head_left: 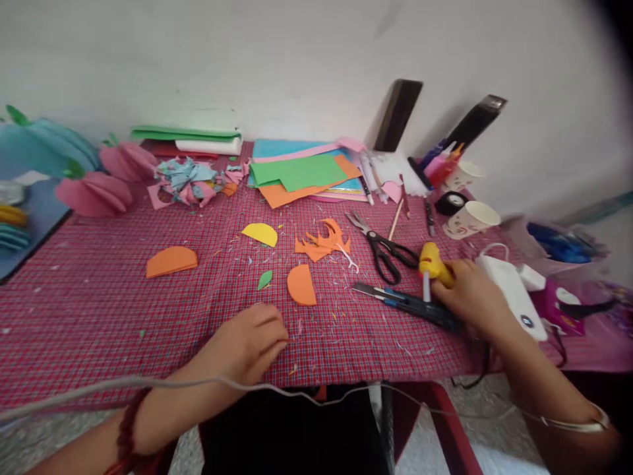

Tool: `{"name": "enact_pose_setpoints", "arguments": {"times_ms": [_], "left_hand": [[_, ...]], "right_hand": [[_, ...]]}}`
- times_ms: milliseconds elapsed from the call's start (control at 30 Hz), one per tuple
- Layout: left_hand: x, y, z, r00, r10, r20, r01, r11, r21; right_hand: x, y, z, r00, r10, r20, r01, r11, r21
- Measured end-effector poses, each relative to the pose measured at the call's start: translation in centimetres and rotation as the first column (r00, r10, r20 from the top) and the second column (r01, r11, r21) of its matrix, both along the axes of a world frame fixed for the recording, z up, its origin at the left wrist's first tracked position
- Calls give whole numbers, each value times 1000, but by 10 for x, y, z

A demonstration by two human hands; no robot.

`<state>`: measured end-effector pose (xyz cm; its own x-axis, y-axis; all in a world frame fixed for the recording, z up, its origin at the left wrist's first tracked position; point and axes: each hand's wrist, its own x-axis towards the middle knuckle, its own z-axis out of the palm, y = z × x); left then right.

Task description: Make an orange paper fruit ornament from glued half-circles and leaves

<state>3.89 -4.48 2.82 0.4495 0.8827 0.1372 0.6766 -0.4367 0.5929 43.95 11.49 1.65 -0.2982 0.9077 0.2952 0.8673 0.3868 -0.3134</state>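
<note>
My right hand (469,293) is closed around a yellow hot glue gun (431,258), whose white glue stick (426,287) points down over a utility knife (405,305). My left hand (260,340) rests on the checked cloth with its fingers curled together and nothing visible in them. Just beyond it lie a small green paper leaf (265,280) and an orange paper half-circle (301,285). Farther off are a yellow half-circle (261,233), a stack of orange half-circles (171,261) and jagged orange paper scraps (324,241). Black-handled scissors (383,247) lie left of the glue gun.
Pink paper pumpkins (93,193) and a blue one (49,145) stand at the left. Coloured sheets (301,173) and a scrap heap (188,179) lie near the wall. Paper cups (472,220), black tape (450,202) and a white power strip (514,297) are at right. A cable (217,380) crosses my left forearm.
</note>
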Motion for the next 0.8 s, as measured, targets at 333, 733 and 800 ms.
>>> {"name": "enact_pose_setpoints", "arguments": {"times_ms": [333,733,800], "left_hand": [[27,8,-1,941,-106,-322,206,933,295],[42,-1,-21,948,33,-316,91,926,367],[41,1,-19,949,49,-311,72,928,366]], "right_hand": [[-84,-56,69,814,-94,-573,-244,840,-484],[-142,-16,31,811,200,-550,-551,576,-604],[-142,-14,29,810,202,-551,-556,564,-611]]}}
